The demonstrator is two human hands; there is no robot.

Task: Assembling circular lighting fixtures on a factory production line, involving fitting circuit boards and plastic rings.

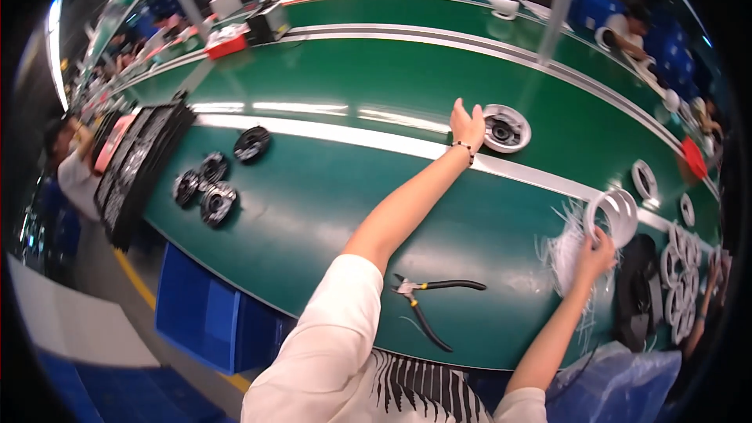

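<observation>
- The left hand [468, 125] reaches across to the belt [376, 82], its fingers straight and unclosed, beside the left edge of the housing [515, 121] (whether skin meets rim, I cannot tell).
- The housing, white with a dark centre, sits on the belt just beyond the pale rail [337, 135].
- A dark bracelet [471, 158] circles the left wrist.
- The right hand [598, 254] grips the lower rim of the ring stack [624, 215] (white, the exact count unclear), thumb and fingers closed on it.
- The ring stack is tipped on its side, at the right end of the bench [313, 219], near the rail.
- A heap of thin white strips [565, 254] lies just left of the right hand, loose ends sticking out.
- The pliers [406, 287] lie on the bench between the two forearms, their black-and-yellow handles spread.
- Four black parts [251, 144] lie toward the bench's left end (three bunched, one a little apart).
- Black trays [145, 164] are stacked beyond them, at the left edge.
- A black bundle [638, 290] rests right of the strips, with more white rings [680, 274] beside it.
- A blue bin [196, 305] stands below the bench, at left.
</observation>
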